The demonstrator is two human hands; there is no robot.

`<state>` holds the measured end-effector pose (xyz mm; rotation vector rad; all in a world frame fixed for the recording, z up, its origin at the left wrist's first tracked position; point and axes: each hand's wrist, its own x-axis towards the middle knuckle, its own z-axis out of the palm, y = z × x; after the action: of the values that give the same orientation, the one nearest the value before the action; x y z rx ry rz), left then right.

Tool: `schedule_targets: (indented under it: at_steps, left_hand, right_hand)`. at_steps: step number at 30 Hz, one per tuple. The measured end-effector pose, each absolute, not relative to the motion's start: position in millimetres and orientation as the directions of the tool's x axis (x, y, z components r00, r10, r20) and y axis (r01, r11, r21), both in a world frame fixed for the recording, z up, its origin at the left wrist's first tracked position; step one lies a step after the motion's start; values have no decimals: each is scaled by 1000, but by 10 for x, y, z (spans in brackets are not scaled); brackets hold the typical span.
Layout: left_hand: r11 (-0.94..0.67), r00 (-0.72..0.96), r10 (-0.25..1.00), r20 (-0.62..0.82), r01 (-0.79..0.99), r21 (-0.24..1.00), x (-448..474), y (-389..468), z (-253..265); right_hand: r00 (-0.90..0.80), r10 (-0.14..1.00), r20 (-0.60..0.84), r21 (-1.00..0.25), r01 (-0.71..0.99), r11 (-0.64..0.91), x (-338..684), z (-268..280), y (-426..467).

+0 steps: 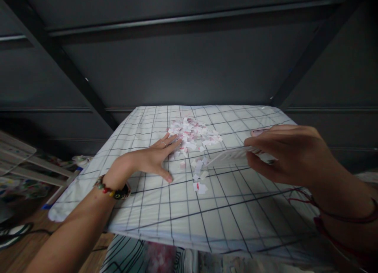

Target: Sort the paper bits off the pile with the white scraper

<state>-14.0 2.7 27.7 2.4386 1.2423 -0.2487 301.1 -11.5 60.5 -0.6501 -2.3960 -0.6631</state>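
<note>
A heap of torn paper scraps [191, 132], white with pink and red marks, lies on a checked cloth [165, 210]. My left hand [153, 157] rests flat at the heap's left edge, fingers spread, fingertips touching the scraps. My right hand [283, 155] pinches a thin white slotted piece [228, 157], seen nearly edge-on and blurred; its exact kind is unclear. The piece's far end is beside a few loose scraps [201, 166] in front of the heap. One scrap with a red mark [200, 187] lies nearest to me.
Behind the cloth-covered surface stands a dark panelled wall [183, 64]. A pink-edged flat object [260, 131] shows partly behind my right hand. At left are a pale ladder-like frame [38, 163] and a shoe [14, 235] on the wooden floor. Below the front edge are partly hidden items.
</note>
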Motion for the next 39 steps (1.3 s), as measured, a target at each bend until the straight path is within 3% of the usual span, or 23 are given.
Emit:
schedule_targets:
  at_steps: [9,14,20,31,39]
  left_hand:
    - [-535,594,739,-319,804,258,-148,46,253]
    - [-526,585,738,-335,811,256,-158,51,245]
    - [-551,614,728,-306,789,271,-173,67,210]
    - [-565,641,717,-275,765,308,-205,71,187]
    - [-551,621,723,-303,783,290,-177,66,213]
  right_hand:
    - [-737,382,558,190,562,805,3030,592,-146]
    - [-767,311,561,214,497,841,2994,611,-169]
    - [-742,361,565,206,551,809,3025,584,-139]
    - [-763,264,590,204,457,866,2958,616,-184]
    - [-762,256,594,289,500,816,2956,586,-171]
